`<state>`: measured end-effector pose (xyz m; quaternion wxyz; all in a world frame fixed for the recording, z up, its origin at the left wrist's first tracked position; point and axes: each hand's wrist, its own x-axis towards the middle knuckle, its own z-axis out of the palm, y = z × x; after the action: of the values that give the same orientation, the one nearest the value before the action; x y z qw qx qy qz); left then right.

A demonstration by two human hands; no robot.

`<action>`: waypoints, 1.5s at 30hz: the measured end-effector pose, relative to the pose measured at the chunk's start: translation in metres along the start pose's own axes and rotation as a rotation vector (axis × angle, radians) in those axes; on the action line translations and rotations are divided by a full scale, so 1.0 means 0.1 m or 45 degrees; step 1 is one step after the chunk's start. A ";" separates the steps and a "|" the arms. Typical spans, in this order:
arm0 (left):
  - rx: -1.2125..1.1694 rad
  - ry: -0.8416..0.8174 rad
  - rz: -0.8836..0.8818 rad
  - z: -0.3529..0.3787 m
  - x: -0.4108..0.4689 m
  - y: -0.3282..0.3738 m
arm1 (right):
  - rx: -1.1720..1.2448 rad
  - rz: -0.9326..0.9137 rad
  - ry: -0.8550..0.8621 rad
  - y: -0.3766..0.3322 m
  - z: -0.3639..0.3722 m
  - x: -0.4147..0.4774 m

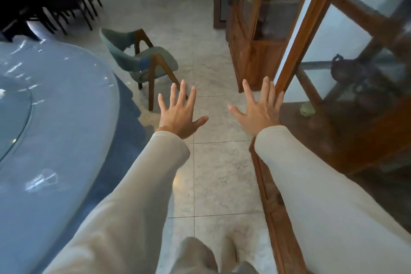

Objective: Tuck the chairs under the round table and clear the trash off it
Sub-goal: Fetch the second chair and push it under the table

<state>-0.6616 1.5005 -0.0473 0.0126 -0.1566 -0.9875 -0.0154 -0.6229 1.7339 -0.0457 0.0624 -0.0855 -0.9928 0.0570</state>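
Both hands are stretched forward over the pale marble-tile floor (213,162) with fingers spread wide, holding nothing: the left hand (180,115) is in front of the chair's near leg and the right hand (259,113) is beside the glass-fronted wooden cabinet (255,55). The grey-blue upholstered chair with brown wooden legs (142,62) stands upright on the floor, pulled out from the round desk covered in light blue cloth (73,122). Its backrest is towards the desk and its seat points away, towards the cabinet. A clear plastic cup (42,180) lies on its side near the desk's near edge.
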 end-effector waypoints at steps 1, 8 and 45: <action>0.007 0.011 -0.006 0.01 0.18 -0.03 | 0.001 -0.005 -0.002 0.03 0.02 0.20; -0.007 0.034 -0.095 0.18 1.51 -0.42 | 0.013 -0.046 -0.064 0.06 0.31 1.63; 0.070 -0.084 -0.563 0.49 8.03 -4.00 | 0.125 -0.440 -0.273 -2.89 1.87 9.42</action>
<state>-1.5499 1.3707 -0.0829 -0.0192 0.0635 -0.9977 0.0143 -1.6159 1.5988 -0.0863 -0.0308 0.0957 -0.9896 0.1024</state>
